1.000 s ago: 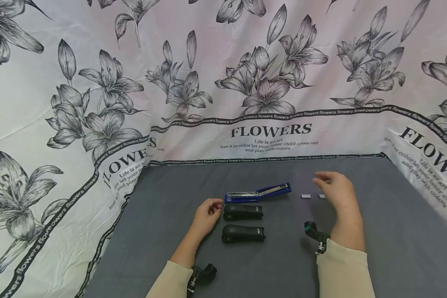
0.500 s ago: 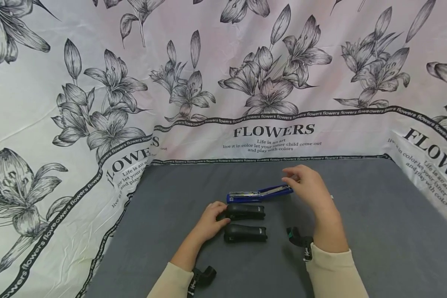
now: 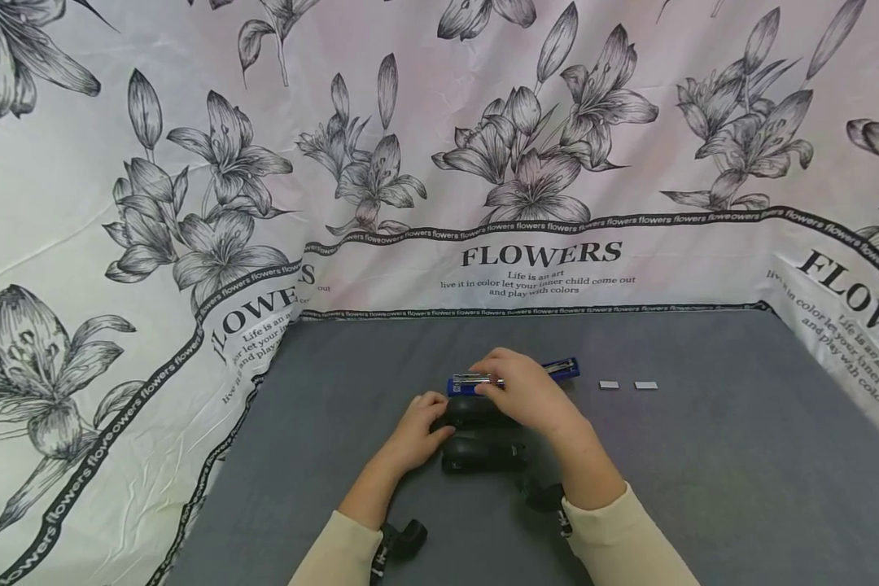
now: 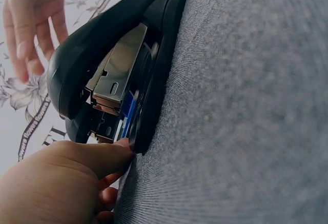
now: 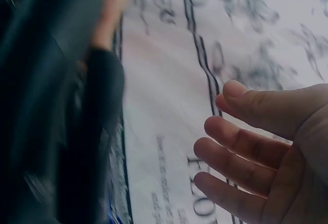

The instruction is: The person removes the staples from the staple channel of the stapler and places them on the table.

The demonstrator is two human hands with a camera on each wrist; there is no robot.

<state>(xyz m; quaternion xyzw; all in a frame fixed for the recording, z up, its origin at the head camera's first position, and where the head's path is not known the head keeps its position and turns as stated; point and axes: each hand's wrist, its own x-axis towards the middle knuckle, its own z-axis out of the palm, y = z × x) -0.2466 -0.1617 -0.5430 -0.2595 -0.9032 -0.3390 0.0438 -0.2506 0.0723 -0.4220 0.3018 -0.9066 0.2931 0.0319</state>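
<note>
Two black staplers, the farther (image 3: 476, 412) and the nearer (image 3: 483, 455), lie one behind the other, with an opened blue stapler (image 3: 562, 369) beyond them. At the left end of the farther one, my left hand (image 3: 410, 435) pinches it between thumb and fingers. In the left wrist view the left thumb (image 4: 97, 158) reaches its base past the nearer stapler (image 4: 77, 60), and the fingertips are partly hidden. My right hand (image 3: 531, 392) hovers over the blue stapler, covering its middle. The right wrist view has the right hand (image 5: 261, 152) with fingers spread and slightly bent, holding nothing.
Two small white pieces (image 3: 609, 385) (image 3: 646, 386) lie on the grey table surface (image 3: 740, 456) right of the blue stapler. A white cloth printed with flowers (image 3: 366, 277) hangs behind the table and along both sides.
My right hand has swept left from beside the white pieces to above the blue stapler, uncovering both pieces. My left hand has closed its fingers and thumb on the farther black stapler's end.
</note>
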